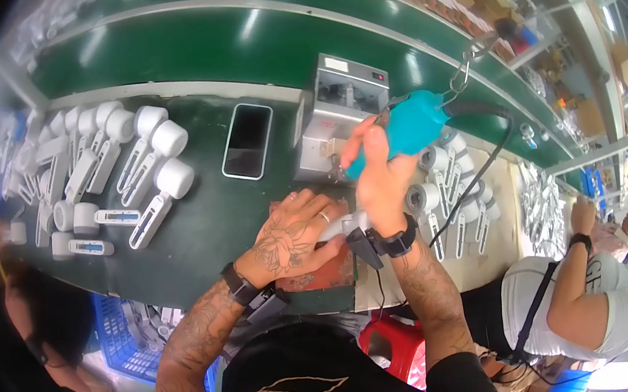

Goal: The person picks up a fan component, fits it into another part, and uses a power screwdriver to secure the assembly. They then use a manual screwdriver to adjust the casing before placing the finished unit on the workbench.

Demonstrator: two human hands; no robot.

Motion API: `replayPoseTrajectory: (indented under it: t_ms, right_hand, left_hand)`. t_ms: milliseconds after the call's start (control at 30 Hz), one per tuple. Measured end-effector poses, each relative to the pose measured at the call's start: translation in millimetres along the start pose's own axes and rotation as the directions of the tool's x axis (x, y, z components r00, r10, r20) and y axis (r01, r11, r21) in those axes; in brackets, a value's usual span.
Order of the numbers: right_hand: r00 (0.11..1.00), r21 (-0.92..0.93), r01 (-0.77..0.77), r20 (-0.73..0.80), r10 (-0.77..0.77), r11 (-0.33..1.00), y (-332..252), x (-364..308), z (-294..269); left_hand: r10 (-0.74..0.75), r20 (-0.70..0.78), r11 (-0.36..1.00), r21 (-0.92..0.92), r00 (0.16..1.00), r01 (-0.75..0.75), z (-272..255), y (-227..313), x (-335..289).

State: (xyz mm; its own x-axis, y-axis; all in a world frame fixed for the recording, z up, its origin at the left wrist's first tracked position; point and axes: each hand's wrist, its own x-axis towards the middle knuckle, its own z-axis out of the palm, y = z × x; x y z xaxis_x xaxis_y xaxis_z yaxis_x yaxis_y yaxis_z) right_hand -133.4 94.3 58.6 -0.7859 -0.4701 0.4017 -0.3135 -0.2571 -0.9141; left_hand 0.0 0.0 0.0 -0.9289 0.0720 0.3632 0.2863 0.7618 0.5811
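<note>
My right hand [385,176] is wrapped round a teal electric screwdriver [416,124], which hangs from a metal hook and trails a black cable. The screwdriver is tilted, its lower end by the front of a grey metal screw feeder [317,153]; its tip is hidden by my fingers. My left hand [294,235] is closed on a white plastic part [342,227], pressing it down over a reddish-brown pad [327,278]. Most of that part is covered by my fingers and right wrist, so its full shape does not show.
Several white round-headed plastic handles [149,211] lie at left, and more [459,214] lie at right. A phone [247,141] rests behind my left hand. A blue crate [135,356] stands below the table's front edge. People sit on both sides.
</note>
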Motion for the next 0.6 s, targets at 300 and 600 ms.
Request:
replayPoseTrajectory:
  t_ms: [300, 600]
  right_hand:
    - [0.999, 0.043, -0.031, -0.007, 0.031, 0.999, -37, -66, -36]
    - [0.998, 0.099, -0.05, -0.024, 0.052, 0.994, -28, -77, -37]
  left_hand:
    - [-0.01, -0.073, 1.0, 0.012, 0.997, 0.011, 1, 8, 4]
    - [-0.028, -0.076, 1.0, -0.006, 0.997, 0.027, 6, 6, -1]
